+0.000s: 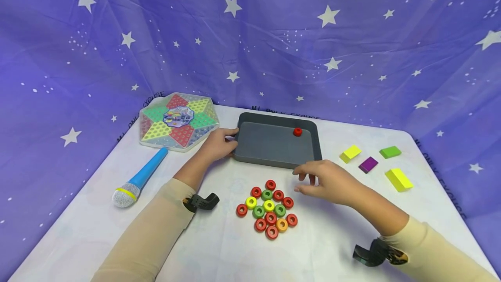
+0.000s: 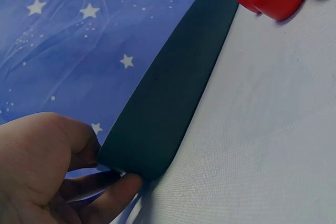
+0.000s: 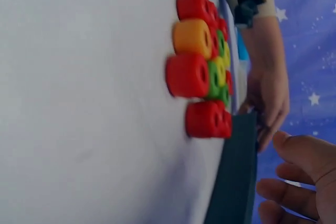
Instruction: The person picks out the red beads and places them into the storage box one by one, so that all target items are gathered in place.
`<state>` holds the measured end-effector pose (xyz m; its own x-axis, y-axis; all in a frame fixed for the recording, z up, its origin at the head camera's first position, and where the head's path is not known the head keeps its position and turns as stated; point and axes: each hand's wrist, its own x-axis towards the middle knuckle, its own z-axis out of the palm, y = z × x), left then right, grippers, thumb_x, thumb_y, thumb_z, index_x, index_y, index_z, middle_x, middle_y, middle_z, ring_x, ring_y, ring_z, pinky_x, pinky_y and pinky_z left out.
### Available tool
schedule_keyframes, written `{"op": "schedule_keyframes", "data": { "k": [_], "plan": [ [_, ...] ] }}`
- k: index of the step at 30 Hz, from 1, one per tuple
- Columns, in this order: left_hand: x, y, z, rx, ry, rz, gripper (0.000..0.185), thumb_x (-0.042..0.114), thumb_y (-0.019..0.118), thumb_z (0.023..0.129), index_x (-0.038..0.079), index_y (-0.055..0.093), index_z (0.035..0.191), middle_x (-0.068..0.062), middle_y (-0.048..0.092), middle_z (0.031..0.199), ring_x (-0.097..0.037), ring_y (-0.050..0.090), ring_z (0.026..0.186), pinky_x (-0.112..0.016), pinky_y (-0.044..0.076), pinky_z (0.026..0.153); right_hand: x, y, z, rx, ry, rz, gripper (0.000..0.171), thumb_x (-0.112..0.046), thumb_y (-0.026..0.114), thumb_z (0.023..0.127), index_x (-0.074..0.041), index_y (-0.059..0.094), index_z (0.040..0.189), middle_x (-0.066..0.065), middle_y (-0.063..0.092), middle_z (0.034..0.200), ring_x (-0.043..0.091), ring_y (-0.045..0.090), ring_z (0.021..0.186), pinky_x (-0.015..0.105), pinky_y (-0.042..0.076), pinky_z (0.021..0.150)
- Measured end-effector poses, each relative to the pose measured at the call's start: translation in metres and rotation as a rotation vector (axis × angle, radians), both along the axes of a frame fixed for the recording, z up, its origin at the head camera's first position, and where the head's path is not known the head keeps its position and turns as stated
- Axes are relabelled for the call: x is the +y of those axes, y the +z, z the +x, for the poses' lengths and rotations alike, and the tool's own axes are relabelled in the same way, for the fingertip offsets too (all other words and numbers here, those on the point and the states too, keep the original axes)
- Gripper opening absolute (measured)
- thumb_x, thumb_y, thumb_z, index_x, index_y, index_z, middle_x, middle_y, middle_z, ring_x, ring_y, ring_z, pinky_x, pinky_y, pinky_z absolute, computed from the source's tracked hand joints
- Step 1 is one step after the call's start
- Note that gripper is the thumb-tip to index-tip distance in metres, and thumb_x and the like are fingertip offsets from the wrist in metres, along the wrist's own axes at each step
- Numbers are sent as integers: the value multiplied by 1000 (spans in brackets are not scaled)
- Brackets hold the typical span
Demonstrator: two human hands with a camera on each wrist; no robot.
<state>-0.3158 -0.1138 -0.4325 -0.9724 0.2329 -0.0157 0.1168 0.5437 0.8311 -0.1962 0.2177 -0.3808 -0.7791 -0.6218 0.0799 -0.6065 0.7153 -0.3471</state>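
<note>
A dark grey tray [image 1: 274, 142] stands on the white table, with one red ring-shaped bead [image 1: 298, 132] inside near its back right. My left hand [image 1: 220, 145] grips the tray's left edge; in the left wrist view, thumb and fingers [image 2: 126, 192] pinch its corner. Just off the tray's front right corner is my right hand [image 1: 326, 182], fingers loosely bent and holding nothing. Between my arms, several ring beads in red, green, yellow and orange lie in a cluster, among them an orange bead [image 1: 282, 225] and a yellow bead [image 1: 251, 203].
At the back left lies a hexagonal Chinese checkers board [image 1: 180, 121]. A blue toy microphone [image 1: 142, 177] is left of my left forearm. To the right sit yellow blocks [image 1: 399, 179], a purple block [image 1: 368, 165] and a green block [image 1: 390, 152]. A starry purple curtain [image 1: 250, 47] hangs behind the table.
</note>
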Motion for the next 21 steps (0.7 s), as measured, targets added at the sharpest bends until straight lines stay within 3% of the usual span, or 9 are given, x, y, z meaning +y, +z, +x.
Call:
{"op": "schedule_keyframes", "data": {
  "k": [10, 21],
  "plan": [
    [-1, -4, -3, -4, -6, 25, 56, 13, 61, 89, 10, 56, 145, -16, 65, 134, -21, 71, 83, -30, 60, 61, -6, -32, 18, -53, 68, -24, 31, -35, 79, 87, -19, 74, 113, -16, 67, 96, 2, 56, 73, 20, 48, 67],
    [-1, -1, 0, -14, -3, 29, 56, 13, 61, 89, 10, 57, 145, -18, 66, 131, -18, 70, 78, -29, 60, 62, -12, -43, 18, -73, 85, 17, 28, -32, 79, 87, -24, 74, 113, -19, 67, 106, 2, 58, 87, 26, 53, 79]
  ]
}}
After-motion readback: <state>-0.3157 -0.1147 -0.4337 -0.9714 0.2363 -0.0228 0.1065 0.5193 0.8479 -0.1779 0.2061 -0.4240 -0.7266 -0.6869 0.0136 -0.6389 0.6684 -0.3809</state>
